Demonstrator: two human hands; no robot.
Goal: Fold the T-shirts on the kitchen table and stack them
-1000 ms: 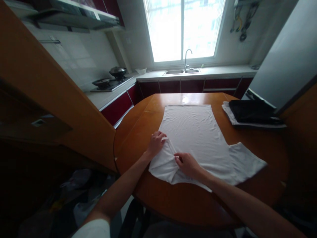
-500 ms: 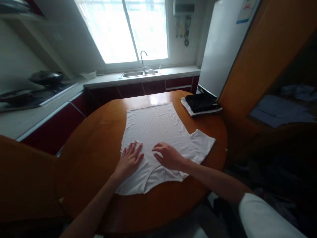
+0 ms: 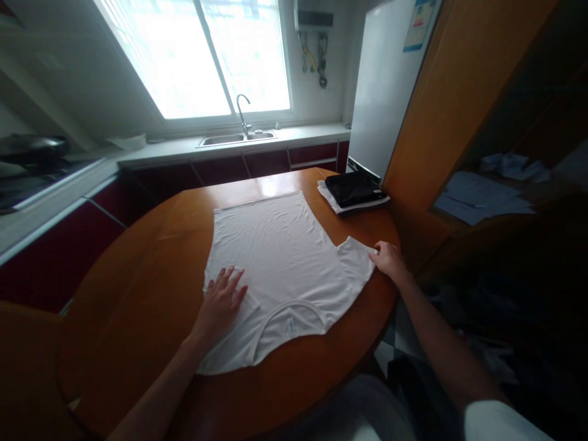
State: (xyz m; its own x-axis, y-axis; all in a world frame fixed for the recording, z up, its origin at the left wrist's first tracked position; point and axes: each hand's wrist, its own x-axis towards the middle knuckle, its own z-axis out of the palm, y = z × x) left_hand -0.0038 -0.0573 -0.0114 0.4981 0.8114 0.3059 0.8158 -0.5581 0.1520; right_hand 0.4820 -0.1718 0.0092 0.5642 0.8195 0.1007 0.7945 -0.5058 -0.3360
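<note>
A white T-shirt (image 3: 275, 251) lies spread on the round wooden table (image 3: 133, 275), its neckline towards me and its hem towards the window. My left hand (image 3: 222, 301) rests flat on the shirt's left side, fingers spread, where that sleeve is folded in over the body. At the far right of the shirt, my right hand (image 3: 388, 257) pinches the edge of the outstretched sleeve (image 3: 356, 257) between thumb and fingers. A small label shows inside the back of the neck.
Folded clothes (image 3: 353, 188), black on top of white, are stacked at the table's back right. Behind them stands a fridge (image 3: 383, 86). A counter with a sink (image 3: 223, 139) runs under the window, and a pan (image 3: 34, 147) sits on the stove at left.
My right hand has moved from above the shirt's middle out to the right sleeve and taken its edge. My left hand stays on the left side. The view has turned slightly right.
</note>
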